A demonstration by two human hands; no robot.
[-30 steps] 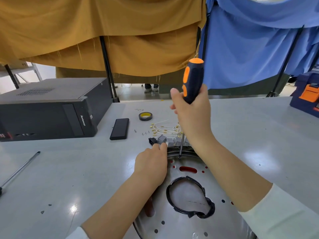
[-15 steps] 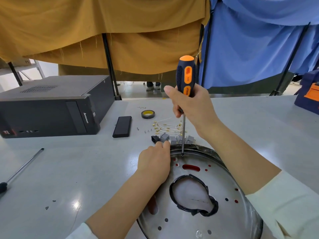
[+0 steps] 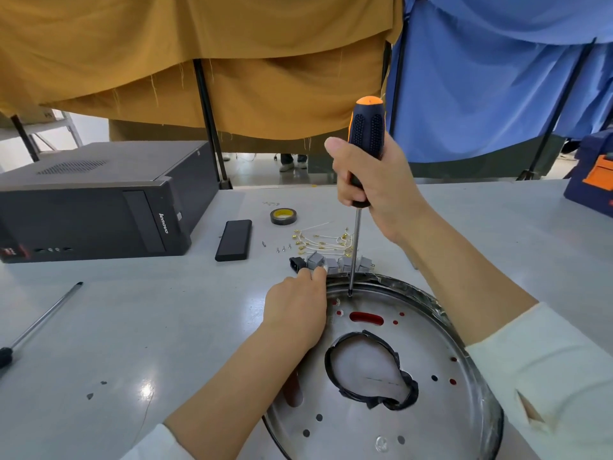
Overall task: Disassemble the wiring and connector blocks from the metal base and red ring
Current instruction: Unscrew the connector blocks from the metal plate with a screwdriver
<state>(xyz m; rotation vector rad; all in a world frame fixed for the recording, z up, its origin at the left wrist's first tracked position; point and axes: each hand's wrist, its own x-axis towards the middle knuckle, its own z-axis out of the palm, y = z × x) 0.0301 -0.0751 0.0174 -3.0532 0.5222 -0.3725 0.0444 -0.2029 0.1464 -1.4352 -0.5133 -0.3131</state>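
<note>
The step in hand looks like unscrewing a fastener: the right hand [image 3: 374, 190] grips a screwdriver [image 3: 364, 151] upright, tip on the metal base [image 3: 441, 403] at its far rim. The left hand [image 3: 295, 313] curls on the near-left rim, fingertips touching grey connector blocks [image 3: 335, 263] just beyond. Next: steady downward turning.

Metal base [image 3: 441, 423]: round, shiny, shallow-rimmed disc, laid flat on the table; pierced by small holes and a large central opening edged in black. Red ring: seen only as red through a slot [image 3: 365, 317] and several holes. Connector blocks [image 3: 338, 263]: a row of grey blocks with one black block at its left end, set at the disc's far rim. Wiring [image 3: 320, 242]: thin white leads with brass terminals, spread loosely on the table just beyond the blocks.
</note>
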